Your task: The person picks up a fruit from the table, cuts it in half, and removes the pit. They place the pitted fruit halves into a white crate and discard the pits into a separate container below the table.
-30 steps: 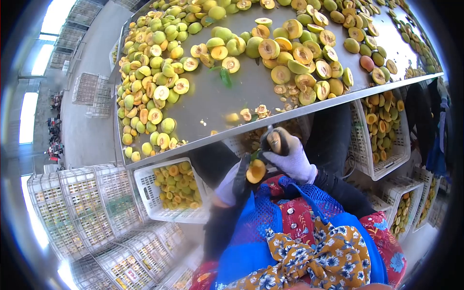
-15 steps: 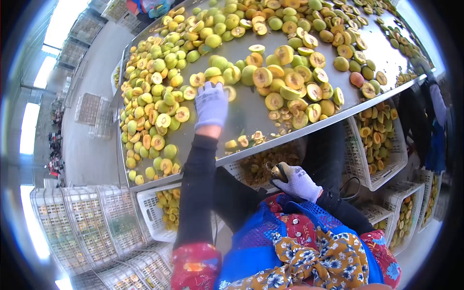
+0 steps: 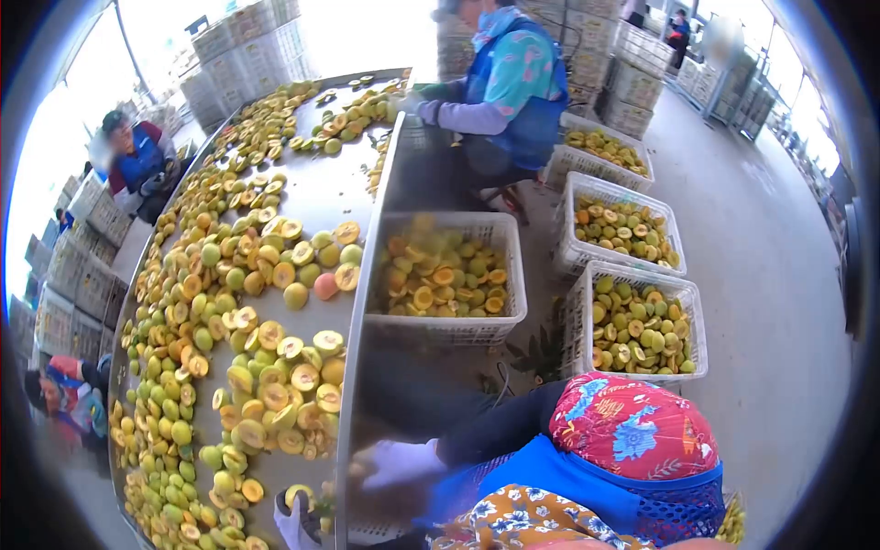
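My left hand (image 3: 291,529), in a pale glove with a dark palm, is at the bottom by the metal table's near edge. Its fingers curl round a yellow-green stone fruit (image 3: 298,496), partly hidden by the glove. My right hand (image 3: 400,464), in a pale glove, is just outside the table rim, below a heap of halved stone fruit (image 3: 275,396). Motion smears its fingers, and a brownish patch at their tips cannot be made out. A blurred yellow shape (image 3: 422,227) appears over the white crate (image 3: 446,323) of fruit beside the table.
The long metal table (image 3: 316,206) carries many fruit halves. Two more white crates (image 3: 701,335) (image 3: 674,213) of fruit stand on the floor at right. A co-worker in a blue vest (image 3: 539,87) sits at the table's far end; others (image 3: 137,165) (image 3: 69,399) are along its left side.
The view has swung to the right along the table. My left hand has come back from the fruit pile to the near edge and holds a fruit. My right hand has moved from my lap to beside the rim.
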A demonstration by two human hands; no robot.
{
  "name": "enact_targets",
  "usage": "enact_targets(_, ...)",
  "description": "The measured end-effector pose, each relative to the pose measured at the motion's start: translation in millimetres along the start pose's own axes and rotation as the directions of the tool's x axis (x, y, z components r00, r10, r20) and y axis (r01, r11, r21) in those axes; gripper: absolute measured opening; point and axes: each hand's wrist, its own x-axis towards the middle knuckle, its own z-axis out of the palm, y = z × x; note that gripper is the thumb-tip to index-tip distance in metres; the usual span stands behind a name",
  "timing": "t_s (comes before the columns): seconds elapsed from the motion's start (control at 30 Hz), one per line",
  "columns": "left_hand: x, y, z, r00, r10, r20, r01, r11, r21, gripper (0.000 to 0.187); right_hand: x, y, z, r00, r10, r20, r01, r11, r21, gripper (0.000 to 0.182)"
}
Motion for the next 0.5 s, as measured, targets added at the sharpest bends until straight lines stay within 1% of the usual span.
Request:
enact_targets(0.03, -25, 16, 36, 0.984, 0.175, -0.039, -0.175, 0.984, -0.01, 0.022, 4, -3, 4, 0.988, -0.139, -0.063, 0.136, 0.989, -0.054, 0.035)
enact_targets(0.07, -51, 35, 60, 0.992, 0.121, -0.041, -0.125, 0.987, -0.104, 0.025, 12, 1, 15, 0.995, -0.015, -0.096, 0.019, 0.999, 0.031, 0.036)
enact_targets(0.1, -58, 27, 68, 0.987, 0.145, -0.063, -0.148, 0.988, -0.049, 0.025, 15, 0, 19, 0.994, -0.038, -0.105, 0.042, 0.998, 0.045, 0.034)
enact_targets(0.13, -65, 18, 76, 0.982, 0.168, -0.085, -0.168, 0.986, 0.007, 0.024, 13, -13, 18, 0.998, 0.025, -0.059, -0.019, 0.994, 0.104, 0.034)
enact_targets(0.17, -73, 10, 85, 0.976, 0.192, -0.106, -0.185, 0.981, 0.064, 0.024, 14, -14, 19, 1.0, 0.007, -0.02, -0.007, 0.999, -0.037, 0.033)
enact_targets(0.2, -83, 13, 97, 0.949, 0.274, -0.155, -0.259, 0.96, 0.109, 0.025, 12, -13, 23, 1.0, -0.008, -0.019, 0.008, 1.0, 0.002, 0.035)
enact_targets(0.23, -94, 20, 99, 0.975, 0.118, -0.186, -0.091, 0.985, 0.15, 0.026, 10, -17, 23, 1.0, 0.004, -0.002, -0.004, 0.999, 0.047, 0.035)
enact_targets(0.27, -103, 24, 99, 0.978, -0.036, -0.206, 0.074, 0.981, 0.178, 0.028, 7, -16, 25, 0.996, 0.082, 0.046, -0.086, 0.993, 0.084, 0.032)
enact_targets(0.33, -108, 3, 106, 0.953, 0.233, -0.193, -0.188, 0.957, 0.223, 0.029, 1, -22, 28, 0.98, 0.179, 0.092, -0.176, 0.984, -0.04, 0.029)
enact_targets(0.37, -111, -2, 105, 0.964, 0.191, -0.187, -0.16, 0.972, 0.17, 0.03, -1, -21, 29, 0.974, 0.191, 0.119, -0.198, 0.979, 0.051, 0.028)
enact_targets(0.4, -119, 14, 111, 0.971, 0.138, -0.196, -0.117, 0.987, 0.113, 0.032, -5, -20, 29, 0.968, 0.206, 0.141, -0.226, 0.964, 0.141, 0.027)
enact_targets(0.43, -120, 10, 114, 0.967, 0.133, -0.217, -0.126, 0.991, 0.046, 0.033, -4, -20, 29, 0.964, 0.216, 0.156, -0.248, 0.942, 0.227, 0.026)
enact_targets(0.47, -119, 4, 116, 0.963, 0.13, -0.235, -0.139, 0.99, -0.023, 0.033, -1, -22, 28, 0.969, 0.199, 0.145, -0.233, 0.931, 0.281, 0.025)
enact_targets(0.5, -117, 1, 118, 0.931, 0.248, -0.269, -0.227, 0.968, 0.107, 0.034, -4, -26, 30, 0.971, 0.193, 0.14, -0.23, 0.913, 0.337, 0.025)
